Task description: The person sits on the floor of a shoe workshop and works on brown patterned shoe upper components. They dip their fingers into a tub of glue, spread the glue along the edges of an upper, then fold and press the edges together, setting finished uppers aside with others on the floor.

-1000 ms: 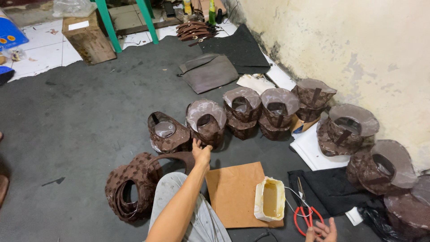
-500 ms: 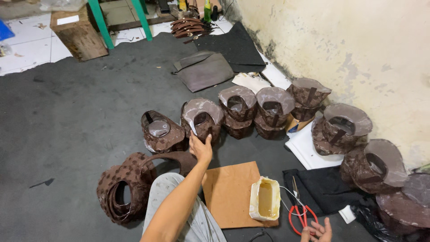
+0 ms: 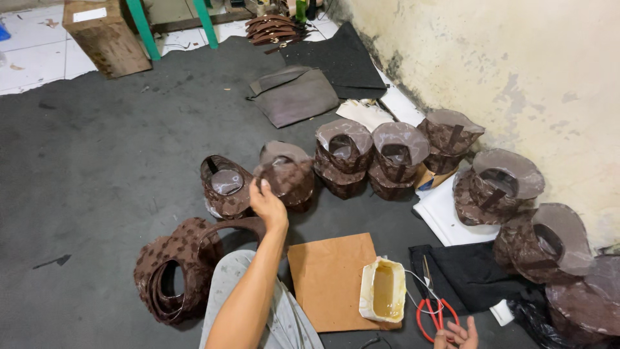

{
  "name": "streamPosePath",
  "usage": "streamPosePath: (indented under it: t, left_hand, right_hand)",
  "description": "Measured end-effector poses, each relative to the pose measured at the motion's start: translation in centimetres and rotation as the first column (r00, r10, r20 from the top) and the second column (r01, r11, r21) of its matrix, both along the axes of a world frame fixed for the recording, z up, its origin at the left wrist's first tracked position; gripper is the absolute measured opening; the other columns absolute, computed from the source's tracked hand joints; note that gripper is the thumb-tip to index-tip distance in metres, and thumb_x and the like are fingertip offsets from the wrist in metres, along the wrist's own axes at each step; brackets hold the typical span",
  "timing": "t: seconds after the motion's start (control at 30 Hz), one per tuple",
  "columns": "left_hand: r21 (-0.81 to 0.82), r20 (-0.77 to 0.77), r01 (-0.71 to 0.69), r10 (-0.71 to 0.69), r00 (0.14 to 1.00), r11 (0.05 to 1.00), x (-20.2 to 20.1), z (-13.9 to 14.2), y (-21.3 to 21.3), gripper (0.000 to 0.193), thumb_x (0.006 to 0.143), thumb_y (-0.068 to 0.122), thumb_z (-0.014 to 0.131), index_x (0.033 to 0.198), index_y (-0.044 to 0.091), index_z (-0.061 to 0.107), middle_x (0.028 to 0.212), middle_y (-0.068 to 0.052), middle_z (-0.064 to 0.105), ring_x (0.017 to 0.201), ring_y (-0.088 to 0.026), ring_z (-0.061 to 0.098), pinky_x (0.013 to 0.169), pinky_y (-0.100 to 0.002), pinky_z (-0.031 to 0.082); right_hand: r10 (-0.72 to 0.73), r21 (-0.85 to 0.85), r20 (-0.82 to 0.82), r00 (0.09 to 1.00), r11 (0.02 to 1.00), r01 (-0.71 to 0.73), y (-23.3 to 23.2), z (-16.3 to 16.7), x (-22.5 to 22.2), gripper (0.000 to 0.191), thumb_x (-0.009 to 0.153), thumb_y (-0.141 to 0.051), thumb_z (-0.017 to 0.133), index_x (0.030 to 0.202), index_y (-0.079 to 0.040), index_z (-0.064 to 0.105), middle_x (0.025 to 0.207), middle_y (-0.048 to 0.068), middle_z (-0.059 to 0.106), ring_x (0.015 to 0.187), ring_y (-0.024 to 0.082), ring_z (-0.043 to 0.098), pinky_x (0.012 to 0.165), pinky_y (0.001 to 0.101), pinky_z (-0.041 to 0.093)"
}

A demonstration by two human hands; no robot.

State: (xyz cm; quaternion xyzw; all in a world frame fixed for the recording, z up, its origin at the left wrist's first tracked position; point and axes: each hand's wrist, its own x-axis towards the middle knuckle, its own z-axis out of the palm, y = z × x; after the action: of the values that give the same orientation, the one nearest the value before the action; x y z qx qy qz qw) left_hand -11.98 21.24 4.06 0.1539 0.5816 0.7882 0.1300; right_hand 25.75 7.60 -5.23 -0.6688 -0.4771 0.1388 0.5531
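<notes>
While I watch from the head camera, a dark floor mat (image 3: 97, 168) spreads beneath rows of brown patterned hat pieces along the stained wall (image 3: 516, 64). My left hand (image 3: 268, 205) reaches forward, its fingers closed on the edge of one brown hat piece (image 3: 287, 173) just beside another. Nearer lie a brown cardboard sheet (image 3: 329, 278) and a glue tub (image 3: 382, 298). My right hand (image 3: 457, 336) touches red scissors (image 3: 434, 315); I cannot tell its grip.
</notes>
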Motion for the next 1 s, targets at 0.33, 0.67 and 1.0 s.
streamPosePath:
  t: [0.33,0.67,1.0]
  left_hand:
    - [-0.113,-0.009,0.011,-0.012,1.000,0.994,-0.8,-1.2,2.6,0.053,0.101,0.008,0.062,0.147,-0.009,0.042,0.144,-0.027,0.056,0.132,-0.030,0.057,0.109,-0.036,0.044]
    - [-0.060,0.161,0.165,-0.154,0.975,0.984,0.8,-0.9,0.9,0.063,0.098,0.002,0.057,0.155,-0.003,0.030,0.153,-0.022,0.049,0.135,-0.030,0.056,0.111,-0.035,0.044]
    - [-0.163,0.242,0.162,-0.120,0.963,0.973,1.7,-1.4,-1.2,0.069,0.093,0.001,0.061,0.154,0.003,0.030,0.145,-0.019,0.051,0.124,-0.029,0.060,0.101,-0.035,0.047]
  right_hand:
    - [0.040,0.054,0.014,0.999,0.998,-0.040,0.6,-0.3,-0.4,0.097,0.079,0.004,0.071,0.167,0.000,0.030,0.107,0.021,0.064,0.072,0.015,0.062,0.071,0.0234,0.052]
    - [0.008,-0.043,-0.015,1.000,0.999,-0.009,0.1,-0.4,-0.1,0.097,0.080,0.008,0.069,0.168,0.002,0.028,0.112,0.022,0.064,0.078,0.016,0.064,0.071,0.0253,0.056]
    - [0.016,-0.060,-0.113,0.993,0.998,-0.023,-0.4,0.5,0.4,0.094,0.083,0.008,0.068,0.168,0.001,0.027,0.111,0.021,0.065,0.078,0.016,0.064,0.069,0.0270,0.055]
